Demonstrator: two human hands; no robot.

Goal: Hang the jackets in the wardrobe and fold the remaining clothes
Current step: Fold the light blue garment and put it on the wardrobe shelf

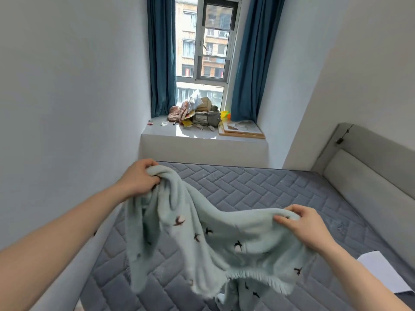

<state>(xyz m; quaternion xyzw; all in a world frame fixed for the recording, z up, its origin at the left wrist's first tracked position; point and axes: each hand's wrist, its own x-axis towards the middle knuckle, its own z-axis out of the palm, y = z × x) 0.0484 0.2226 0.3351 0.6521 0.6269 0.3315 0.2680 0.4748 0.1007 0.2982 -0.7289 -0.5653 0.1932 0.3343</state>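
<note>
A pale mint fleece garment (202,243) with small dark bird prints hangs in the air above the grey quilted mattress (258,189). My left hand (139,178) grips one bunched edge of it at the upper left. My right hand (305,225) pinches the opposite edge, lower and to the right. The cloth sags between the two hands, and its elastic hem droops toward the mattress at the bottom. No jacket or wardrobe is in view.
A white sheet of paper (386,274) lies on the mattress at the right. The grey padded headboard (370,176) runs along the right side. A window ledge (202,135) beyond the bed holds a pile of bags, boxes and a wooden board. A white wall stands close on the left.
</note>
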